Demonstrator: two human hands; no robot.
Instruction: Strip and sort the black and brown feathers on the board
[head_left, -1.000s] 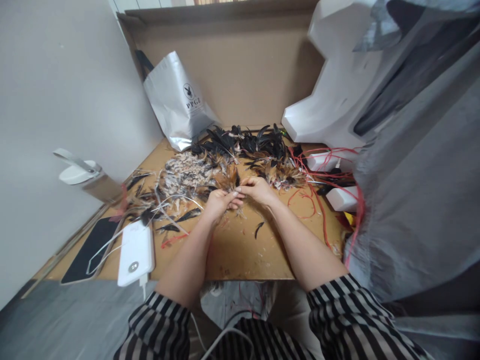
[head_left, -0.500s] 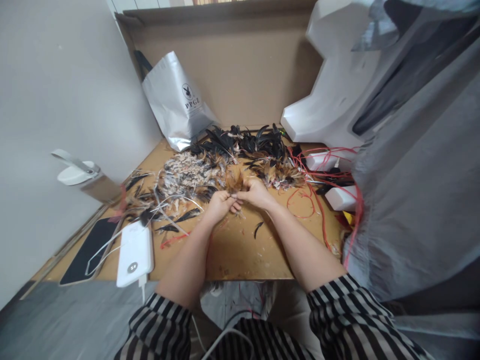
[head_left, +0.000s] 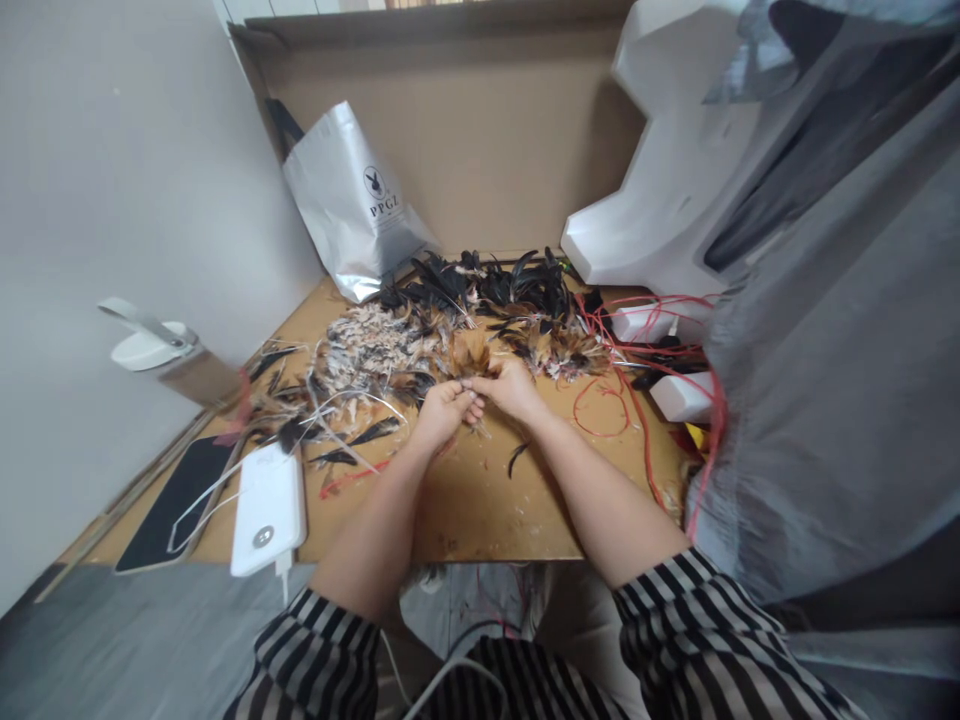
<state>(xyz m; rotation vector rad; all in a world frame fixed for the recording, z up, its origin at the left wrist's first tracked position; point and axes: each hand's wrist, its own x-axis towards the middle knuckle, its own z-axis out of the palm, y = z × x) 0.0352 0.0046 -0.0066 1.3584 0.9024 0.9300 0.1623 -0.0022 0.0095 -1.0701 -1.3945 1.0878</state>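
Between my two hands is a small bunch of brown feathers (head_left: pixel 470 356), its tips fanned away from me. My left hand (head_left: pixel 444 408) pinches the quill end, fingers closed. My right hand (head_left: pixel 511 388) meets it there, thumb and forefinger pressed on the same end; the exact grip is partly hidden by the fingers. Just beyond lie a heap of pale, fluffy feather bunches (head_left: pixel 367 345), a row of black feathers (head_left: pixel 525 285) and more brown feather bunches (head_left: pixel 562 348). A single dark feather (head_left: pixel 516 459) rests near my right wrist.
At left on the table (head_left: pixel 495 520) are a white power bank (head_left: pixel 268 510), a dark phone (head_left: pixel 176 505) and a lidded cup (head_left: pixel 187 365). A silver bag (head_left: pixel 352 200) leans at the back. Red cord (head_left: pixel 637 420) tangles by white power strips (head_left: pixel 682 397) at right, beside grey cloth (head_left: pixel 840 380).
Both hands stay in nearly the same place, still pinching the feather bunch. The bunch's tips sit slightly lower and look more spread.
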